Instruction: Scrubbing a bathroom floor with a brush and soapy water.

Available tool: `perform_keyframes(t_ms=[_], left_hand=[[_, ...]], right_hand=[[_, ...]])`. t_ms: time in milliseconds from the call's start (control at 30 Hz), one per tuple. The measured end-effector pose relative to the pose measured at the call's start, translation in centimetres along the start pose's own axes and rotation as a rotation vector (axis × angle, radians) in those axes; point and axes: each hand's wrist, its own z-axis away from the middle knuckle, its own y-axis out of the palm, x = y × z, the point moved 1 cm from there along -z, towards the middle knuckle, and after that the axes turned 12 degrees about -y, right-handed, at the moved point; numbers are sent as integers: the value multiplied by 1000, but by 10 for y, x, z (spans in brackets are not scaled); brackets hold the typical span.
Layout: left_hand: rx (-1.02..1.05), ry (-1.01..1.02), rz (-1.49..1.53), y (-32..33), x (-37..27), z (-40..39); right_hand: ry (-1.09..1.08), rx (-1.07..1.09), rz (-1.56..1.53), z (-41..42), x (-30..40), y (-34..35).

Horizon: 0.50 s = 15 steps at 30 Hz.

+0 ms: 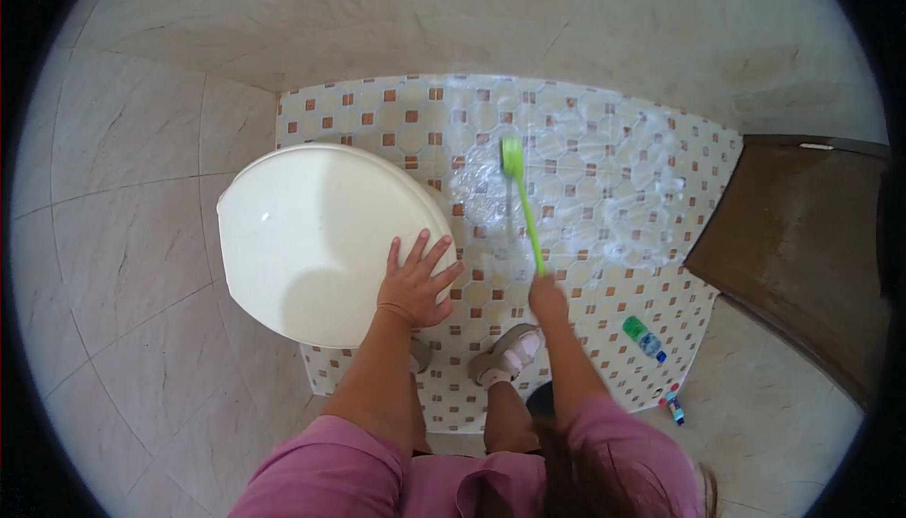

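Observation:
My left hand (417,284) rests with fingers spread on the edge of a white toilet lid (304,214), which is down. In my right hand (548,301) is the handle of a long green scrub brush (525,199). The brush head lies against the patterned tile floor (410,117) to the right of the toilet. White soapy foam (488,192) covers the tiles around the brush head and spreads right towards the door.
A brown door (793,228) stands at the right. A green and clear bottle (644,339) with a blue cap lies on the floor at lower right, near a smaller container (674,408). A dark round object (541,400) is partly hidden by my right arm. Tiled walls (460,15) enclose the floor.

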Motion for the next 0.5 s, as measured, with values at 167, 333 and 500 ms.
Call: perform_keyframes(t_ms=[167,333,500], left_hand=[[-69,60,86,14,-5,-13],[-80,45,45,15,6,-6],[-134,53,22,12,2,-6]], right_hand=[[39,-141,-27,-113,64,-59],[107,121,-4,22,-25,39],[97,38,-85,-14,9,39]])
